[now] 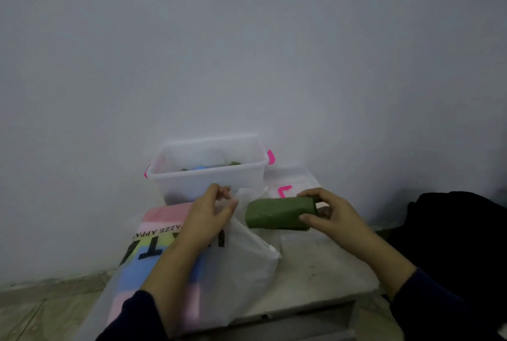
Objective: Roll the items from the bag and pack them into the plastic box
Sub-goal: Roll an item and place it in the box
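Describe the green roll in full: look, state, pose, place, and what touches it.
The green roll is a dull olive cloth-like item wound into a tight cylinder with faint creases. It lies roughly level, lengthwise left to right, in front of the plastic box. The right hand grips its right end, fingers over the top, thumb below. Its left end sits against the white plastic bag. Whether it rests on the table is unclear.

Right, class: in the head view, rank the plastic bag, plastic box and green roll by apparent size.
1. plastic bag, though it lies nearest the camera
2. plastic box
3. green roll
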